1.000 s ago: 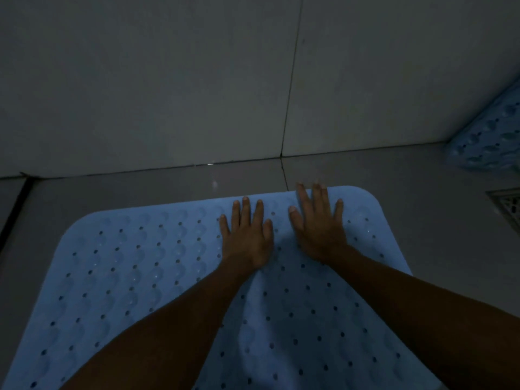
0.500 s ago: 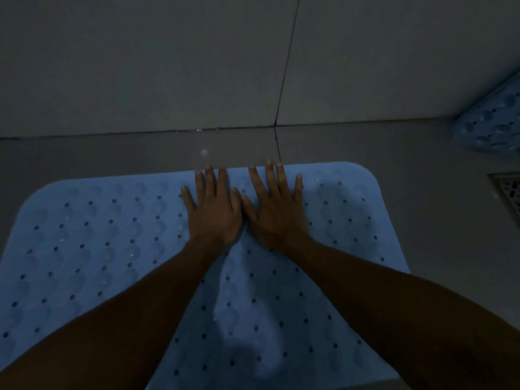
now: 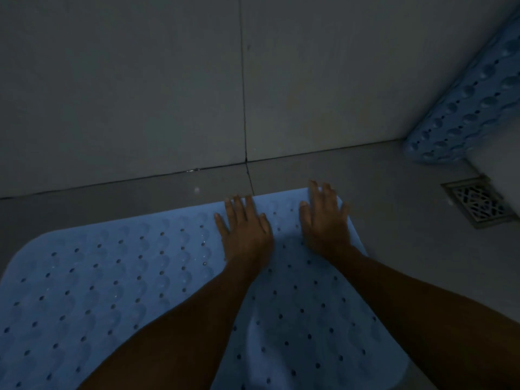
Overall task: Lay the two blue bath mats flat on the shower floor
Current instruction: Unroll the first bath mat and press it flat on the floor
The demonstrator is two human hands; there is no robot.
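A light blue bath mat with rows of small holes lies flat on the grey shower floor and fills the lower part of the view. My left hand presses flat on it near its far edge, fingers straight. My right hand presses flat on the mat's far right corner, fingertips at the rim. A second blue bath mat leans against the wall at the upper right, its lower end on the floor.
The tiled wall meets the floor just beyond the mat. A square metal drain grate sits in the floor to the right. A pale edge of some fixture shows at the right border.
My hands were side by side and touching; now they are spread apart, the right one moved to the mat's far right corner. The view has shifted left and down.
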